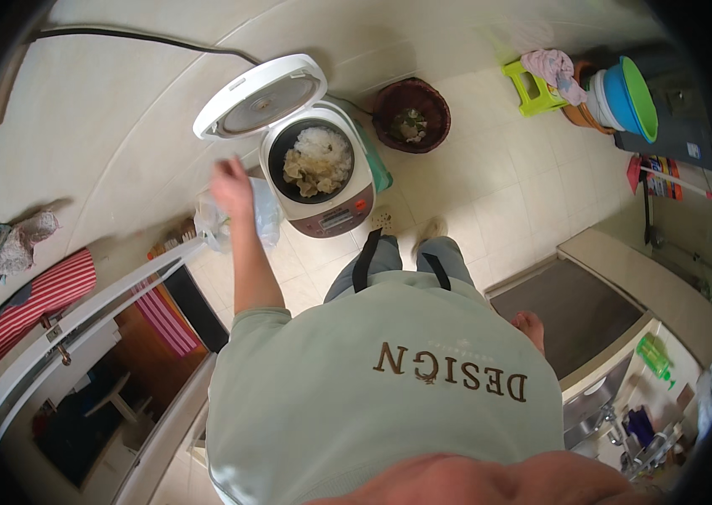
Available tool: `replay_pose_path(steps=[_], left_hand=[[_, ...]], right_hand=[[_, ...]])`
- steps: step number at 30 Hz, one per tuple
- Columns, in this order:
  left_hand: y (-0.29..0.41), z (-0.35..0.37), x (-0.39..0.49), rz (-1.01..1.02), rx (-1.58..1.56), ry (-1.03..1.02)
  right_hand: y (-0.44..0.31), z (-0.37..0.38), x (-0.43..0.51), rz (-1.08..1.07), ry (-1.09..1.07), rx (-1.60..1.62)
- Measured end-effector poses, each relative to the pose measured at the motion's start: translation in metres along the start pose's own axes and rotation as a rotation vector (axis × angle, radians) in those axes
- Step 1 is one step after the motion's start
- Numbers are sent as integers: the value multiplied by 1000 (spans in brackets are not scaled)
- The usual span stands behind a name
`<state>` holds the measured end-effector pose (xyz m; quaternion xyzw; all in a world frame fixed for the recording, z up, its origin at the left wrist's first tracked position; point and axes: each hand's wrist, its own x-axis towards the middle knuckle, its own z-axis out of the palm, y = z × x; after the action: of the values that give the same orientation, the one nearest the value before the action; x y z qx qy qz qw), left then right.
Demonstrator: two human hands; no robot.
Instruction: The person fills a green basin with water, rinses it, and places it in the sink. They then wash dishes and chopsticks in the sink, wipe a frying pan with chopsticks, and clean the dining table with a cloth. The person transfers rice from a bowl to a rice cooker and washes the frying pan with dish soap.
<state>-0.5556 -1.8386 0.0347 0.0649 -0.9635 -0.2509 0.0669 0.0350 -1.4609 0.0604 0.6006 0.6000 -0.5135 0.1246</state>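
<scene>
My left hand (231,184), blurred and with fingers bent, is left of a white rice cooker (362,170), below its raised lid (264,104). Nothing shows in this hand, but its grip is unclear. Inside the cooker's dark inner pot (277,151), white rice (323,146) lies beside pale, folded pieces of food that look like dumplings (311,175). A brown control panel with a display is on the cooker's front. My right hand (529,328) hangs beside my body near a dark countertop, partly hidden by my shirt; what it may hold cannot be seen.
A dark red basket (383,129) with scraps stands beyond the cooker. Plastic bags (266,211) are beneath my left forearm. A green stool (523,95) and stacked basins (624,101) stand back right. To the right is a sink (595,407) with a green bottle (653,356); a door frame (103,306) is left.
</scene>
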Motion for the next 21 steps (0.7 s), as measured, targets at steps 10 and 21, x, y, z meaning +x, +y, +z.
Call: replay_pose_path(steps=[10,21], left_hand=[[109,-50,19,434,169,57],[75,18,-166,-11,283,-245]], right_hand=[[-108,3,170,-42,-278,-127],[-390,180,303,-954,-539,-566]])
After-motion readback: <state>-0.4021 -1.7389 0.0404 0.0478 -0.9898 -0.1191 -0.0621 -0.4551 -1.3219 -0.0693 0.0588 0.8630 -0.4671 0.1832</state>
